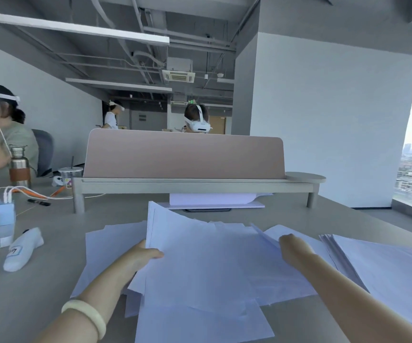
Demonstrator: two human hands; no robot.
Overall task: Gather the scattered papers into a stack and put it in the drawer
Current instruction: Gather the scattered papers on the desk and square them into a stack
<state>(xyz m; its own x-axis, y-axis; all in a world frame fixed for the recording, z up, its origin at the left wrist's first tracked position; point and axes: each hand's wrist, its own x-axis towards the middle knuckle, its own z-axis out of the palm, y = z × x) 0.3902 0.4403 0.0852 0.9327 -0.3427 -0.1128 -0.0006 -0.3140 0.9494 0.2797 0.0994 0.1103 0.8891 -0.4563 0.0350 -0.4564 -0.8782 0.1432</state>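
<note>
Papers (200,288) lie scattered across the worktop (39,300) at lower centre of the frame, overlapping at odd angles. A separate fanned pile (378,266) sits at lower right. The left hand (148,252) pinches the left edge of a raised sheaf (187,233), thumb on top and fingers under. The right hand (292,247) reaches into the sheets at centre right; its fingers are hidden by paper, so I can't tell whether it grips anything. Drawer not in view. The step looks like gathering, roughly midway, since flat sheets remain under and left of the sheaf. To do it well: keep the left pinch firm so the sheaf doesn't splay, sweep the right-side sheets inward under it, then pick up the strays at left and bottom. Stand the bundle on its edge and tap it square before adding the fanned pile. Main risk is creasing corners or sheets sliding off the front edge.
</note>
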